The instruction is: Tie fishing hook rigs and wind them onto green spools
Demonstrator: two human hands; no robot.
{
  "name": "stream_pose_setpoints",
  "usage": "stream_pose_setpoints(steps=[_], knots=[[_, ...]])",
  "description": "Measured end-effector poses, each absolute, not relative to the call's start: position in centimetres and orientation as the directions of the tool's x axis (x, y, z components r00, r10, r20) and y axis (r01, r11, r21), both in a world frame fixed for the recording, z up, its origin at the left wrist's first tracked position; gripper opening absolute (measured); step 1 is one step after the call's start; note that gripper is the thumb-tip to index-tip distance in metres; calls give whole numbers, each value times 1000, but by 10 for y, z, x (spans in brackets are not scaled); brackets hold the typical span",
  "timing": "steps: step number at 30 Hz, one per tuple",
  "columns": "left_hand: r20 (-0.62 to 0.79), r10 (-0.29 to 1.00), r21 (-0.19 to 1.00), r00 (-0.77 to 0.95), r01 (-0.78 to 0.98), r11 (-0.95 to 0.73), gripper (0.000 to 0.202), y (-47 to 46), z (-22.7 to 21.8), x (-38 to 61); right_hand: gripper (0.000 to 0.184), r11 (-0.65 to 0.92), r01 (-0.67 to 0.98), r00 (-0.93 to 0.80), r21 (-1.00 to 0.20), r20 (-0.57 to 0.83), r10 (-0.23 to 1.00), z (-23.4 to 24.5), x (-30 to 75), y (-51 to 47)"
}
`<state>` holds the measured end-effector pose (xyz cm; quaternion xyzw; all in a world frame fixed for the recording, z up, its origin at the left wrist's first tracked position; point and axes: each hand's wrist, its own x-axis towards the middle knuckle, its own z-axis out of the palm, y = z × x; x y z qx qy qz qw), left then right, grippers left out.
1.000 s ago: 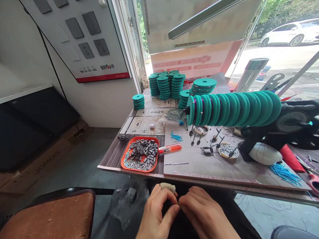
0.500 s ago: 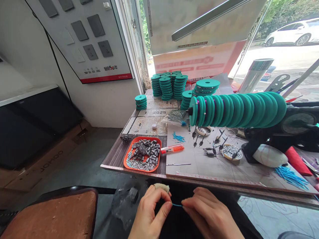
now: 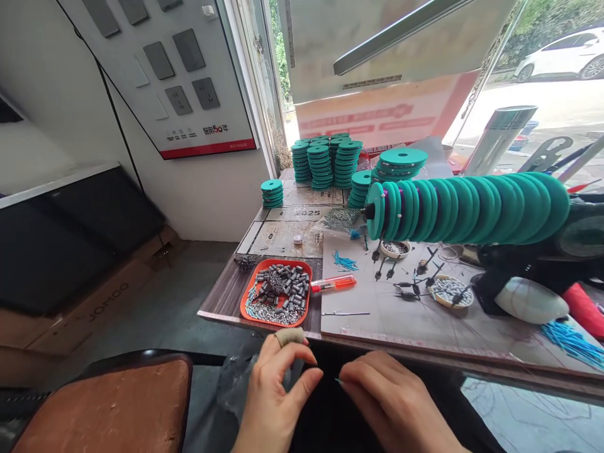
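My left hand (image 3: 280,384) is just off the table's front edge. Its thumb and index finger stand apart with nothing seen between them, and a pale wrap (image 3: 289,337) covers one finger. To its right, my right hand (image 3: 394,396) is closed in a pinch. A small pale-blue tip pokes out from its fingertips; the rest of that thin blue piece is hidden by the fingers. Beyond my left hand sits an orange tray (image 3: 309,303) holding dark metal cylinders (image 3: 296,286) and small silvery beads (image 3: 268,313).
Green foam spools (image 3: 467,207) line a horizontal shaft at right; more spool stacks (image 3: 321,167) stand behind. On the board (image 3: 377,327) lie blue strips (image 3: 344,261), a thin metal rod (image 3: 346,313), an orange pen pack (image 3: 337,282) and shallow bowls (image 3: 452,292). A brown chair (image 3: 108,409) is at left.
The thin blue piece stretched between both hands before. My left thumb and index finger have parted from it, and it stays in my right fingertips. The view has shifted slightly left.
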<state>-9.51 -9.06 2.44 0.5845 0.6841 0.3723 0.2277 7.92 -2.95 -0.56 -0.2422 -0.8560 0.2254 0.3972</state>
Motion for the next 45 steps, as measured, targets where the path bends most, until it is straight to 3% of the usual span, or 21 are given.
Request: stream_pose_setpoints(steps=[3, 5, 7, 13, 20, 29, 30, 32, 35, 37, 41, 45], knots=[[245, 925, 514, -291, 848, 131, 16, -70, 38, -120, 14, 689, 201, -593, -697, 473, 652, -4, 80, -28], [167, 938, 274, -305, 928, 253, 16, -55, 48, -134, 12, 650, 177, -586, -739, 451, 673, -7, 80, -29], [54, 961, 140, -271, 955, 262, 14, -44, 56, -140, 12, 633, 159, -579, -758, 448, 681, -12, 81, -29], [-85, 990, 4, -115, 993, 115, 16, -31, 62, -131, 12, 574, 184, -593, -798, 376, 712, -15, 82, -34], [-114, 990, -71, -81, 995, 73, 13, -19, 60, -128, 11, 592, 147, -584, -793, 414, 699, -17, 81, -34], [6, 983, 61, -182, 982, 181, 10, -34, 60, -131, 12, 565, 136, -571, -814, 402, 716, -16, 82, -32], [25, 982, 121, -190, 975, 185, 11, -38, 60, -129, 12, 557, 132, -561, -820, 401, 724, -15, 81, -32], [48, 981, 364, -190, 917, 160, 13, -48, 58, -123, 11, 529, 121, -535, -840, 394, 748, -12, 81, -33], [13, 987, 780, -162, 619, 91, 18, -66, 47, -108, 9, 494, 111, -498, -862, 382, 778, -11, 80, -35], [-38, 986, 888, -164, 447, 109, 24, -76, 36, -99, 10, 496, 109, -503, -861, 383, 775, -13, 80, -35], [-103, 975, 942, -197, 295, 160, 28, -84, 19, -89, 13, 507, 143, -542, -850, 361, 759, -18, 80, -36], [-123, 968, 942, -217, 282, 183, 29, -85, 16, -88, 16, 517, 180, -571, -837, 339, 747, -19, 79, -37]])
